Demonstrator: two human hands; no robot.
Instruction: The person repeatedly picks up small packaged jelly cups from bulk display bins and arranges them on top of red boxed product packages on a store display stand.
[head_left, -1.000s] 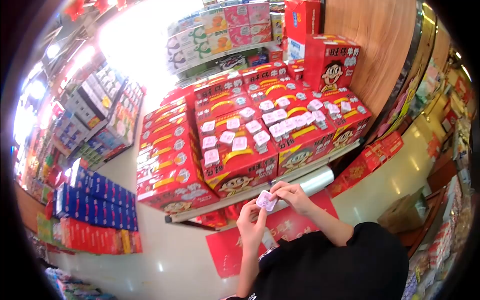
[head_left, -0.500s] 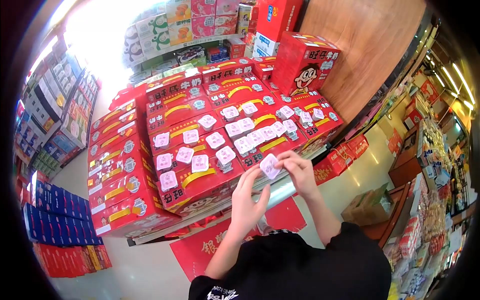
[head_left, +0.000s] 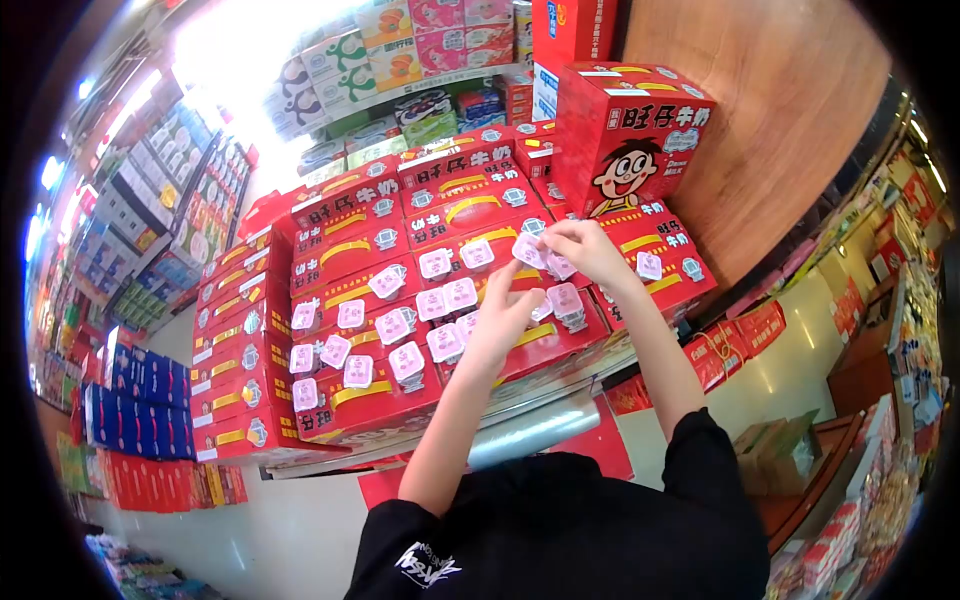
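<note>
Small cups with pink foil lids (head_left: 407,360) stand in loose rows on red milk cartons (head_left: 340,262). My right hand (head_left: 588,252) pinches the edge of one pink-lidded cup (head_left: 528,251) over the cartons, close beside another cup (head_left: 560,266). Just left of and below it, my left hand (head_left: 503,318) has its thumb and fingers apart. Its fingertips come close to the held cup; whether they touch it I cannot tell. Several cups lie partly behind my left hand and wrist.
A large red milk carton (head_left: 634,140) stands upright at the back right, by a wooden panel (head_left: 750,130). Boxed drinks (head_left: 435,45) fill shelves behind. Blue boxes (head_left: 140,420) are stacked on the left, and an open cardboard box (head_left: 775,455) sits on the floor at right.
Both hands have moved forward over the cartons, the right one carrying the cup toward the back. My left hand has moved away from its hold near the front edge, and the view has shifted.
</note>
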